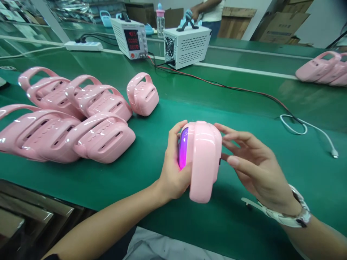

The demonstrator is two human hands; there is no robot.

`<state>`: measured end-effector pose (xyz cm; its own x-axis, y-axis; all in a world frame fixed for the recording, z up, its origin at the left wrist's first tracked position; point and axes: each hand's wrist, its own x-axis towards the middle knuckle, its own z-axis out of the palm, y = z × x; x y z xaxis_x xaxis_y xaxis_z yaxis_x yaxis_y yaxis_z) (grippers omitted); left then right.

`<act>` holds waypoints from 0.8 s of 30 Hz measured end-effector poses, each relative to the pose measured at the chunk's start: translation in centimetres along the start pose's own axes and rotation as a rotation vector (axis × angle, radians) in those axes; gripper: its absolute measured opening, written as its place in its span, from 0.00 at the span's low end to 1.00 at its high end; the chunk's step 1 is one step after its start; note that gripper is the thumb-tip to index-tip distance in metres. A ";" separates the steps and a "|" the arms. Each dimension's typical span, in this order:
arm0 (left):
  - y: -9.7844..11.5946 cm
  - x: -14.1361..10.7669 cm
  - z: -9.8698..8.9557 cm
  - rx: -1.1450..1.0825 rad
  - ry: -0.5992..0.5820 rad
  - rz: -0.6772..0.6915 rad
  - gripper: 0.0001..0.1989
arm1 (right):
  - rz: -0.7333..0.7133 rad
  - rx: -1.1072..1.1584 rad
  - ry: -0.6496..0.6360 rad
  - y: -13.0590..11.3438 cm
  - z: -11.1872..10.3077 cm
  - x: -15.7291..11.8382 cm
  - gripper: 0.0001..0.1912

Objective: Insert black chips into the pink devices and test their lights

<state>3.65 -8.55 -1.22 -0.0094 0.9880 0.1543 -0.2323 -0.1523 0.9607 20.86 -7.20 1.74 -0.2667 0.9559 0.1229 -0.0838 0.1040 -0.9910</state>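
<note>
The left hand (pixel 173 169) is closed around a pink gadget (pixel 204 159), with the thumb on the near side. The gadget is up off the green table (pixel 257 115), in between the two hands. Its thick handle faces the person, and the side by the left palm glows purple and pink. The right hand (pixel 257 169) is open, with its fingers apart and bent a bit. Its fingertips are right by the other side of the gadget, but I cannot tell if they touch it. A shiny watch (pixel 300 207) is on the right wrist.

To the left of the left hand, a bunch of pink gadgets (pixel 105 139) lean close together on the table. One lone gadget (pixel 146 99) stands past the left hand, a bit to its left. More gadgets (pixel 318 68) sit far past the right hand, off to the right. A white cord (pixel 294 131) lies curled past the right hand too, near the end of a red and black wire (pixel 244 89).

Far past the left hand are a box with red numbers (pixel 130 36) and a gray box with a fan (pixel 187 47). Behind them is another person's hand (pixel 195 13).
</note>
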 end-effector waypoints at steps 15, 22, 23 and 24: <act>-0.6 0.9 -0.6 0.075 0.095 0.031 0.30 | 0.185 -0.769 -0.082 0.2 -5.3 -2.5 0.18; -0.4 1.5 1.4 -0.174 0.096 -0.419 0.32 | 0.146 -0.972 0.063 -0.4 -8.4 -4.8 0.20; -0.4 1.7 2.1 -0.143 0.094 -0.414 0.36 | 0.101 -0.866 0.096 -1.1 -7.0 -4.4 0.19; -0.4 1.9 2.9 -0.109 0.088 -0.388 0.41 | 0.061 -0.758 0.113 -1.8 -5.5 -3.7 0.20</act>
<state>6.52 -6.65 -0.60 0.0173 0.9708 -0.2394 -0.3361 0.2311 0.9130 27.23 -9.40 2.80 -0.1467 0.9840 0.1011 0.6201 0.1712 -0.7656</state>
